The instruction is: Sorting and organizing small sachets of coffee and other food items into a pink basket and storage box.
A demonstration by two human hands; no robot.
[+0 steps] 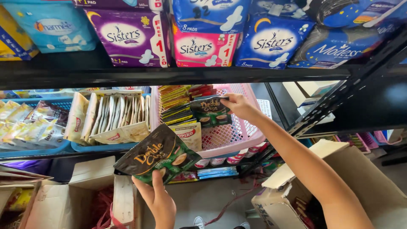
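Right hand (239, 106) pinches dark-green coffee sachet (210, 111) over pink basket (237, 138) on shelf. Left hand (157, 199) grips second sachet stack (157, 154) below shelf edge. Risk: thumb-only hold on glossy stack, could slide and drop toward cardboard box (106, 191).

We note the cardboard box (339, 186) cut off at right; its contents are obscured by the right arm.

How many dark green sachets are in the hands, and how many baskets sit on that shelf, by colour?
Dark green sachets in hand: 2, one in the left hand as the left sachet, one in the right hand as the right sachet
Pink basket: 1
Blue baskets: 2 in view
Total: 5
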